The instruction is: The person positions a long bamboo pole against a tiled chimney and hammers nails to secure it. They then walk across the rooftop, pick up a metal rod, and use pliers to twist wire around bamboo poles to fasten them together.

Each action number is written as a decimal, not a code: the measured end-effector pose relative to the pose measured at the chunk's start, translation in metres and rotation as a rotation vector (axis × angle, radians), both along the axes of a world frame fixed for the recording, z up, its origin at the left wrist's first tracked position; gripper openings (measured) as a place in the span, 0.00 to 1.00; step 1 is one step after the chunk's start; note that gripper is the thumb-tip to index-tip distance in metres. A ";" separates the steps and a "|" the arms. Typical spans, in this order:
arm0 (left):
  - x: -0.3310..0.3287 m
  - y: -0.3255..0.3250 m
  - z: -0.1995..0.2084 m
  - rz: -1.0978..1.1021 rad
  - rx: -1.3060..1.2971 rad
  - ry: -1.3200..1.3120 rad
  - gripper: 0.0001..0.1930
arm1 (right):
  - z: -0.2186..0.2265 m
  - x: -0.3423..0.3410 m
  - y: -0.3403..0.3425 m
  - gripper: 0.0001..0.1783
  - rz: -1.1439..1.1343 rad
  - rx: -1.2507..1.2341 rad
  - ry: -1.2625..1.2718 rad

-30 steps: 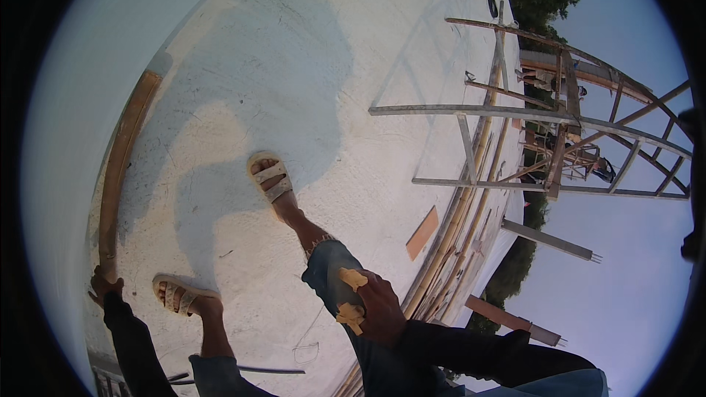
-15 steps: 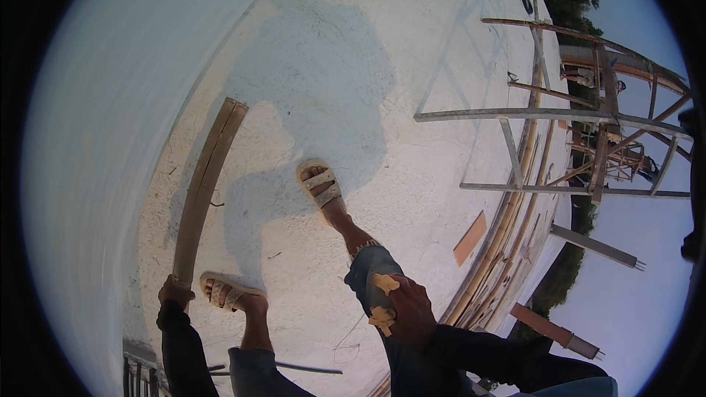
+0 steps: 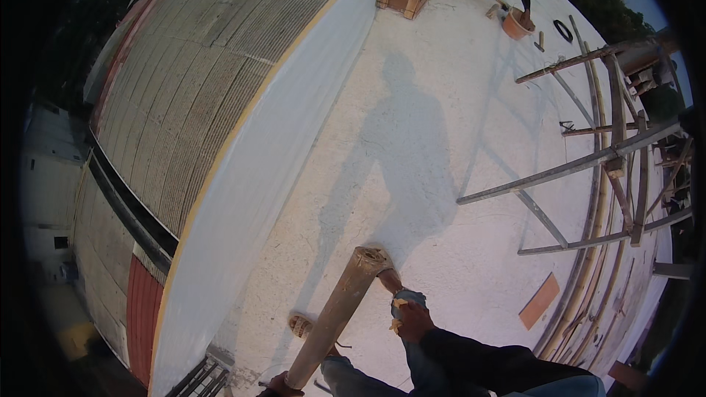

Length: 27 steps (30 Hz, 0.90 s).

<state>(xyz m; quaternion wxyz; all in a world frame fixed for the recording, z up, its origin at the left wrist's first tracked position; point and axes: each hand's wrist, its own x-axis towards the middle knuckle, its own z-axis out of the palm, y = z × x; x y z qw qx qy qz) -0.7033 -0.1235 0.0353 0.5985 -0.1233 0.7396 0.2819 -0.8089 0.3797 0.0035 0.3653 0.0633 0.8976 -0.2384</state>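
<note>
My left hand (image 3: 285, 385), at the lower edge, is closed round the near end of a long brown tube (image 3: 331, 316). Its surface looks wrapped, and the far end is raised toward me, showing a rough round mouth that covers part of my right foot. Crumpled tan scraps (image 3: 398, 313) stick out from my right hand (image 3: 416, 323), whose fingers are closed over them beside my knee; what the scraps are made of I cannot tell. One sandal (image 3: 300, 325) shows to the left of the tube.
A low white wall (image 3: 279, 154) runs along the left, with a corrugated roof (image 3: 198, 66) beyond it. Metal scaffold frames (image 3: 570, 180) and long poles (image 3: 588, 265) line the right, near an orange-brown board (image 3: 539, 301). Far off, another person reaches into an orange bucket (image 3: 515, 26).
The view has lifted and turned, showing the roof and the other person. The tube has swung right and its far end has risen off the floor. My right hand still holds the scraps.
</note>
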 end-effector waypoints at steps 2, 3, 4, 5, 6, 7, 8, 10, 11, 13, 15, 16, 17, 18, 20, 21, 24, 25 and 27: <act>-0.015 0.056 0.063 0.075 -0.076 -0.230 0.56 | 0.009 -0.003 0.018 0.32 0.004 -0.100 0.149; -0.033 0.092 0.083 0.142 -0.003 -0.203 0.54 | 0.015 -0.005 0.027 0.32 0.004 -0.158 0.207; -0.053 0.124 0.100 0.199 0.078 -0.174 0.52 | 0.026 0.000 0.028 0.33 -0.138 -0.301 0.154; -0.072 0.155 0.119 0.248 0.167 -0.150 0.50 | 0.035 -0.004 0.030 0.34 -0.282 -0.404 0.066; -0.086 0.186 0.139 0.295 0.261 -0.133 0.47 | 0.051 0.002 0.039 0.33 -0.445 -0.613 -0.006; -0.097 0.216 0.161 0.337 0.360 -0.121 0.45 | 0.069 0.005 0.048 0.32 -0.557 -0.806 -0.160; -0.107 0.244 0.184 0.371 0.463 -0.110 0.43 | 0.088 0.008 0.056 0.31 -0.812 -1.056 -0.310; -0.137 0.300 0.226 0.133 0.254 -0.010 0.47 | 0.132 0.013 0.067 0.30 -0.966 -1.422 -0.468; -0.171 0.320 0.247 -0.009 0.345 0.125 0.41 | 0.157 0.014 0.070 0.29 -0.982 -1.575 -0.513; -0.197 0.366 0.300 0.036 0.572 0.227 0.33 | 0.206 0.020 0.077 0.28 -0.970 -1.809 -0.579; -0.208 0.413 0.356 0.159 0.665 0.295 0.27 | 0.253 0.018 0.072 0.28 -0.951 -1.991 -0.599; -0.215 0.444 0.382 0.124 0.669 0.408 0.25 | 0.274 0.013 0.074 0.28 -1.005 -2.063 -0.624; -0.221 0.468 0.405 0.078 0.667 0.410 0.22 | 0.290 0.009 0.077 0.29 -1.059 -2.136 -0.651; -0.225 0.486 0.426 0.041 0.694 0.416 0.20 | 0.305 0.013 0.072 0.31 -1.117 -2.227 -0.690; -0.228 0.516 0.463 0.120 0.819 0.304 0.18 | 0.333 0.022 0.066 0.33 -0.929 -2.383 -0.777; -0.227 0.529 0.474 0.125 0.829 0.284 0.18 | 0.343 0.029 0.064 0.35 -0.837 -2.472 -0.807; -0.231 0.559 0.489 0.104 0.869 0.234 0.17 | 0.359 0.045 0.060 0.39 -0.703 -2.354 -0.801; -0.231 0.566 0.488 0.088 0.819 0.250 0.17 | 0.359 0.048 0.063 0.42 -0.850 -2.408 -0.803; -0.231 0.575 0.480 0.100 0.769 0.236 0.18 | 0.354 0.050 0.071 0.43 -0.863 -2.436 -0.837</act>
